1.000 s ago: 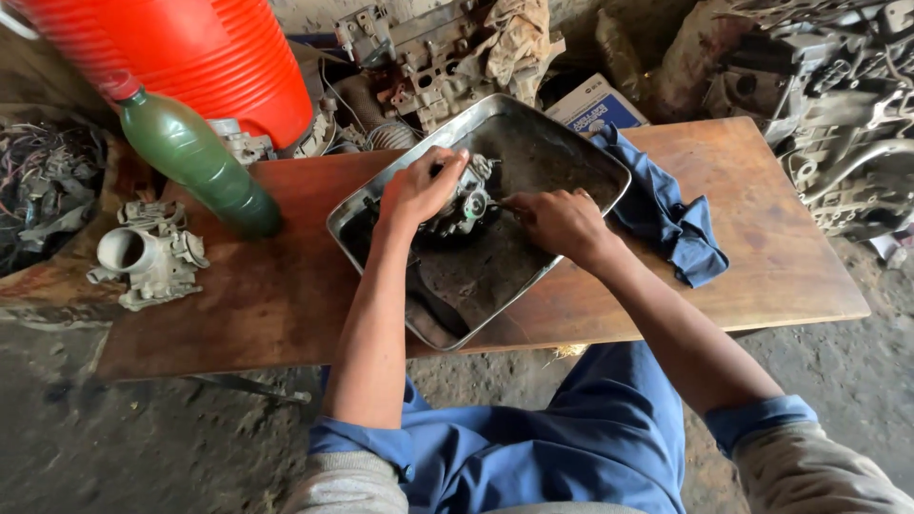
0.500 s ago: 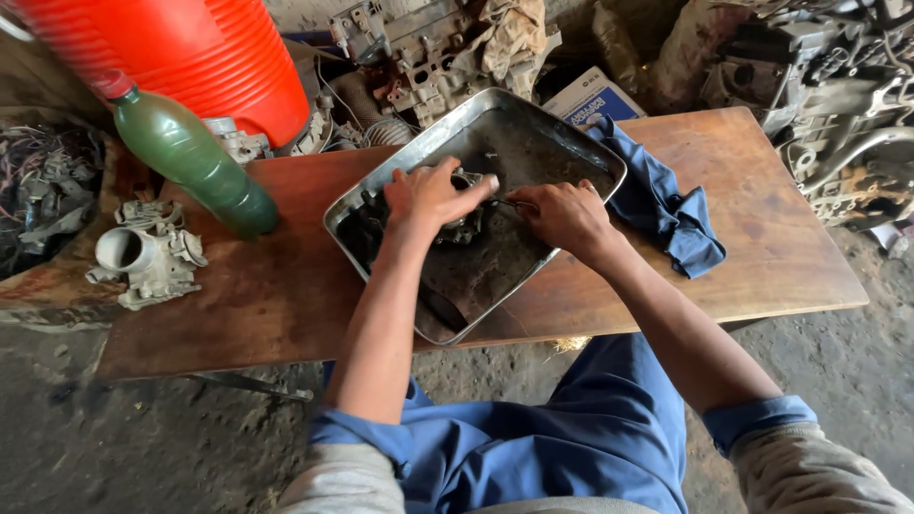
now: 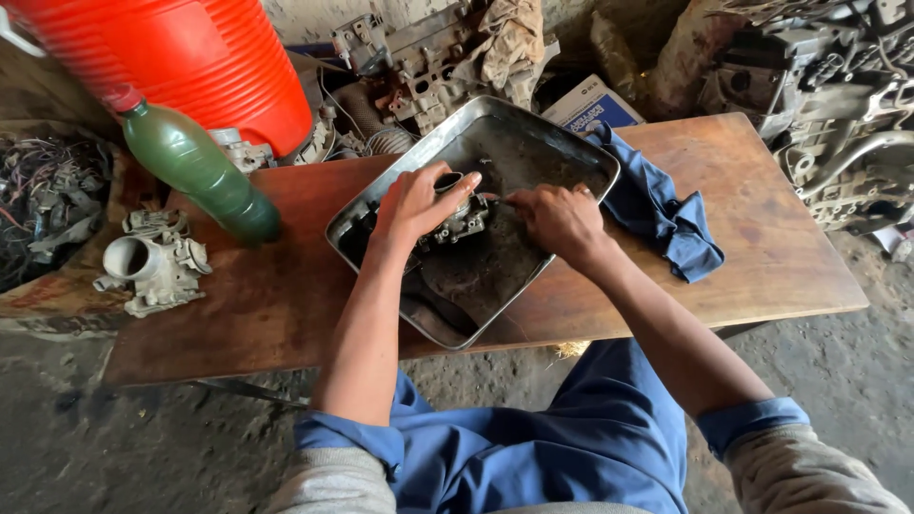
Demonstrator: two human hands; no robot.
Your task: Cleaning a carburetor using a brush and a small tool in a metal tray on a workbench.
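One small grey metal carburettor (image 3: 462, 221) sits in the middle of the frame, inside a dirty rectangular steel tray (image 3: 581, 157) on the brown wooden counter (image 3: 762, 247). The left hand (image 3: 414, 202) grasps its top, and the right hand (image 3: 562, 221) pinches something thin at its side. A crumpled blue cloth (image 3: 666, 224) lies right of the tray; a green plastic bottle (image 3: 200, 171) stands at upper left.

Both forearms reach forward over the metal tray (image 3: 381, 190). The left hand (image 3: 417, 202) curls palm-down above its middle, fingers bent and thumb spread. The right hand (image 3: 562, 219) sits just beside it, fingertips pinched toward the left.
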